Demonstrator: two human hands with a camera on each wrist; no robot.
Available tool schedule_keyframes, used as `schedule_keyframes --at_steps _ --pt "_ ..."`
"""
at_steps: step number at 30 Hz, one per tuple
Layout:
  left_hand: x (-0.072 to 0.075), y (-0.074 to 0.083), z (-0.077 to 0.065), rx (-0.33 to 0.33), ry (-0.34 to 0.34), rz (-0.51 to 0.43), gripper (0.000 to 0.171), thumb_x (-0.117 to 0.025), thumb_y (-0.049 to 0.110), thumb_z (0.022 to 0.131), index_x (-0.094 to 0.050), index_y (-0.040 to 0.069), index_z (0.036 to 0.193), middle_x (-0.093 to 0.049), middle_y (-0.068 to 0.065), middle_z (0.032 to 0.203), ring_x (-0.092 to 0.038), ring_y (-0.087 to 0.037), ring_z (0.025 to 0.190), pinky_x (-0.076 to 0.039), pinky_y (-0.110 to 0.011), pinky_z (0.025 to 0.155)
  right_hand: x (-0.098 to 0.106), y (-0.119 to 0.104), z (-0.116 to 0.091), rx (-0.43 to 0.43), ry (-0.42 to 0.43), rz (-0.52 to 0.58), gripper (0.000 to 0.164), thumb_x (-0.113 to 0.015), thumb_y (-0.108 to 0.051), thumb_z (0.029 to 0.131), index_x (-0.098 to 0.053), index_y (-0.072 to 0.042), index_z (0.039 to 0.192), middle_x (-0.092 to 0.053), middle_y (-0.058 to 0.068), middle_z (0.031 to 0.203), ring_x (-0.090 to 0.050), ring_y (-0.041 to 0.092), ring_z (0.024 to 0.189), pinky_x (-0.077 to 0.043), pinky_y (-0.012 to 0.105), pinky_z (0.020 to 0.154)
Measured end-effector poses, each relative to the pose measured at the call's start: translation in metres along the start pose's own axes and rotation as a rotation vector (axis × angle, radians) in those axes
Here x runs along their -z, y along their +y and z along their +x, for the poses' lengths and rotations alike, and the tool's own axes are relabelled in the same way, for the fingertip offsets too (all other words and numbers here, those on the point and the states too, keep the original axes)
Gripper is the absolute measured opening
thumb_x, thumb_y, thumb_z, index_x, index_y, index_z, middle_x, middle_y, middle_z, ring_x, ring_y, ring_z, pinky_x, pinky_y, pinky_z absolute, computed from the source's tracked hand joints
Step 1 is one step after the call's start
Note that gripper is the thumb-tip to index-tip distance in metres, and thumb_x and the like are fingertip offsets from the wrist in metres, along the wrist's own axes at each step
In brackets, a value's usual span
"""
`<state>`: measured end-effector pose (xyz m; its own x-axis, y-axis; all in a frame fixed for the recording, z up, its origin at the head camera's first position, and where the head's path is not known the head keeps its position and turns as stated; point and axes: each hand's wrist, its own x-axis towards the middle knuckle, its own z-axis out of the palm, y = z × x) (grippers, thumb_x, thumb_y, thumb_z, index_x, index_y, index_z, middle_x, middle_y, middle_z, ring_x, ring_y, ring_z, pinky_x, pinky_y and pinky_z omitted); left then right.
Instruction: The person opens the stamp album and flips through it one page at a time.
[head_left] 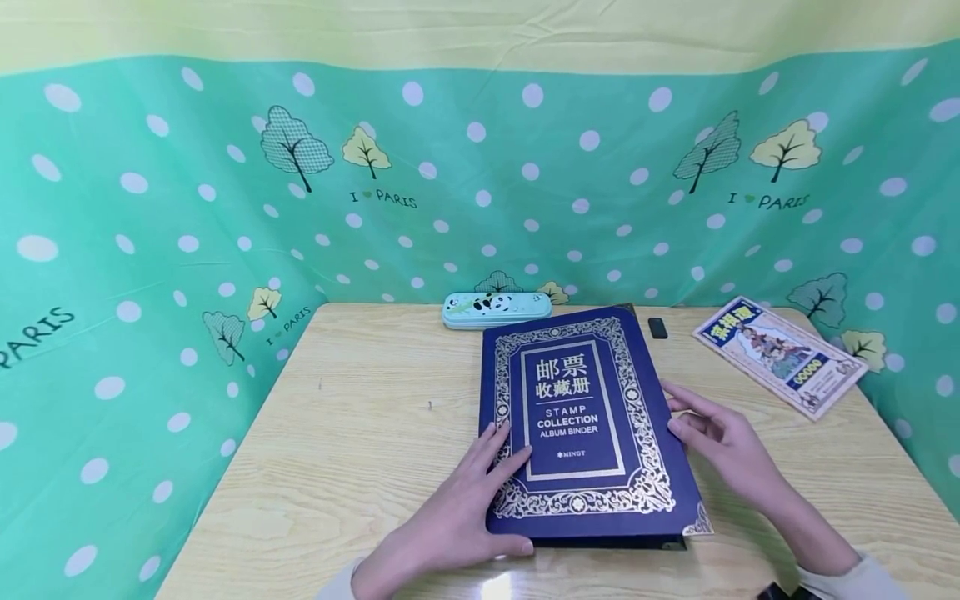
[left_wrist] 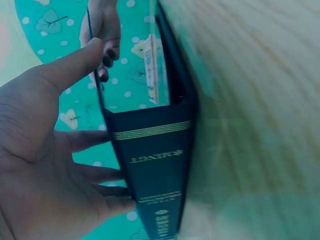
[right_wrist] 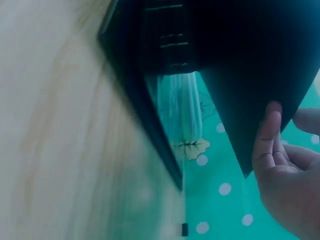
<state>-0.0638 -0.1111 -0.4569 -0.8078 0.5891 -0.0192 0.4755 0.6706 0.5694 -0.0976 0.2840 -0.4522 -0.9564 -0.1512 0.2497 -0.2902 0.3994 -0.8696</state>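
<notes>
A dark blue stamp album binder [head_left: 573, 462] with gold borders and lettering lies on the wooden table, its front cover tilted up on the right side. My left hand [head_left: 468, 504] rests on the cover near the spine [left_wrist: 155, 155], fingers spread and thumb by the bottom edge. At the cover's free edge, my right hand [head_left: 720, 437] pinches it, with fingers on the inner side [right_wrist: 270, 125] and the thumb on the outer face. The right wrist view shows a wide gap between the raised cover and the back cover [right_wrist: 150, 125].
Behind the album is a light blue pencil case [head_left: 498, 308] with a panda picture. A small black object [head_left: 657, 327] lies right of the album's top corner. Farther right is a printed paper card [head_left: 780, 354]. A green dotted curtain [head_left: 525, 192] hangs behind the table [head_left: 337, 433].
</notes>
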Motion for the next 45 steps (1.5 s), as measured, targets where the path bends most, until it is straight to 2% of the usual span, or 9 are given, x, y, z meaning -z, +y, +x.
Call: schedule_keyframes --at_steps 6,9,15,17,21,30,37,41,45 --pt "0.007 0.007 0.001 -0.035 -0.015 0.002 0.104 -0.085 0.059 0.092 -0.034 0.027 0.177 -0.01 -0.004 0.187 -0.006 -0.032 0.173 -0.032 -0.067 0.128 -0.002 -0.018 0.0 0.047 0.002 0.055 0.049 -0.055 0.002 0.113 -0.051 0.004 0.162 -0.067 -0.027 0.136 -0.071 0.001 0.108 -0.061 0.019 0.085" --pt "0.009 0.011 0.002 -0.049 -0.008 -0.001 0.101 -0.083 0.06 0.094 -0.034 0.028 0.177 -0.01 -0.003 0.187 -0.007 -0.032 0.172 -0.032 -0.067 0.128 -0.005 -0.026 0.002 0.079 -0.006 0.127 0.049 -0.05 0.004 0.115 -0.05 0.003 0.163 -0.066 -0.023 0.143 -0.069 -0.001 0.119 -0.06 0.018 0.093" --pt "0.016 0.024 0.009 -0.048 0.03 -0.017 0.098 -0.078 0.067 0.097 -0.033 0.032 0.176 -0.013 0.001 0.187 -0.012 -0.033 0.172 -0.032 -0.069 0.127 -0.011 -0.039 0.009 0.173 -0.084 0.429 0.05 -0.032 0.005 0.118 -0.042 0.007 0.167 -0.064 -0.001 0.151 -0.072 0.01 0.124 -0.058 0.022 0.103" --pt "0.018 0.029 0.012 -0.048 0.052 -0.031 0.097 -0.074 0.071 0.097 -0.033 0.034 0.176 -0.015 0.004 0.186 -0.014 -0.032 0.172 -0.032 -0.07 0.127 -0.015 -0.044 0.012 0.233 -0.12 0.516 0.051 -0.025 0.005 0.118 -0.038 0.008 0.168 -0.061 0.005 0.154 -0.071 0.013 0.13 -0.057 0.024 0.106" --pt "0.023 0.041 0.021 -0.068 0.108 -0.075 0.095 -0.072 0.072 0.098 -0.029 0.039 0.177 -0.018 0.009 0.185 -0.02 -0.029 0.171 -0.034 -0.071 0.126 -0.022 -0.054 0.017 0.307 -0.198 0.579 0.055 -0.015 -0.002 0.12 -0.031 0.004 0.172 -0.055 0.005 0.16 -0.065 0.014 0.139 -0.053 0.026 0.113" --pt "0.039 0.065 0.041 -0.1 0.27 -0.303 0.083 -0.077 0.053 0.102 -0.039 0.034 0.173 -0.033 0.008 0.179 -0.038 -0.023 0.163 -0.043 -0.064 0.123 -0.038 -0.066 0.026 0.432 -0.292 0.699 0.062 0.002 -0.017 0.119 -0.013 0.005 0.175 -0.045 0.011 0.17 -0.058 0.02 0.148 -0.047 0.028 0.12" --pt "0.055 0.082 0.059 -0.142 0.322 -0.354 0.076 -0.074 0.046 0.104 -0.042 0.036 0.172 -0.034 0.006 0.179 -0.034 -0.023 0.164 -0.038 -0.066 0.125 -0.05 -0.075 0.03 0.427 -0.364 0.774 0.072 0.005 -0.04 0.119 -0.001 0.002 0.176 -0.037 0.015 0.177 -0.051 0.025 0.155 -0.043 0.032 0.125" --pt "0.066 0.087 0.063 -0.165 0.347 -0.361 0.069 -0.073 0.043 0.106 -0.045 0.045 0.169 -0.028 0.005 0.181 -0.031 -0.029 0.166 -0.036 -0.073 0.123 -0.056 -0.081 0.031 0.406 -0.464 0.854 0.079 0.008 -0.053 0.115 0.006 -0.002 0.177 -0.024 0.013 0.183 -0.035 0.024 0.165 -0.034 0.032 0.131" --pt "0.073 0.087 0.064 -0.176 0.356 -0.327 0.058 -0.069 0.048 0.108 -0.053 0.046 0.164 -0.02 0.006 0.184 -0.024 -0.032 0.168 -0.035 -0.077 0.121 -0.06 -0.083 0.03 0.383 -0.543 0.924 0.085 0.012 -0.06 0.112 0.01 -0.006 0.177 -0.012 0.01 0.187 -0.02 0.02 0.171 -0.026 0.031 0.134"
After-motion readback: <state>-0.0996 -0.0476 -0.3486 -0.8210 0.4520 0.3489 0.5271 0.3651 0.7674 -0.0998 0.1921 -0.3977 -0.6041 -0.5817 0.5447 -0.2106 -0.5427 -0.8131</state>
